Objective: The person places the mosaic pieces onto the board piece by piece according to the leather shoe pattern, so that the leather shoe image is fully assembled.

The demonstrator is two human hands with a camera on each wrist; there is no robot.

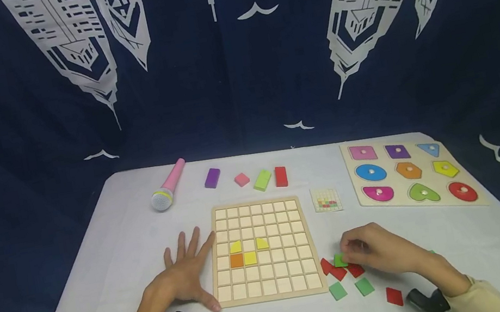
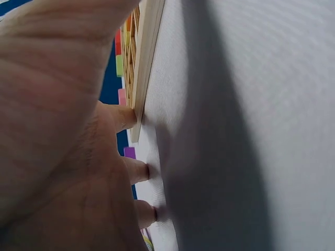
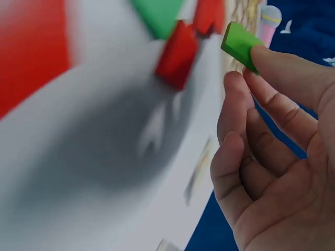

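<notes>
A square wooden grid board [image 1: 278, 299] lies mid-table, holding two yellow pieces with a cut-off side [image 1: 236, 247], an orange square tile [image 1: 236, 260] and a yellow square tile [image 1: 250, 258]. My left hand [image 1: 183, 277] is spread with its fingers straight, touching the board's left edge with thumb and index finger. My right hand [image 1: 385, 249] pinches a bright green tile [image 3: 241, 46] between thumb and fingers, raised over the table right of the board. Below it lie several red pieces [image 1: 338, 272] and green tiles [image 1: 338, 291]; the hand partly hides some.
A small pattern card [image 1: 326, 200] lies right of the board. Farther right is a shape puzzle board [image 1: 424, 207] with knobbed pieces. Along the back are a pink toy microphone [image 1: 170, 183], a purple block [image 1: 212, 178], a pink block [image 1: 242, 179], a light green block [image 1: 262, 180] and a red block [image 1: 281, 176].
</notes>
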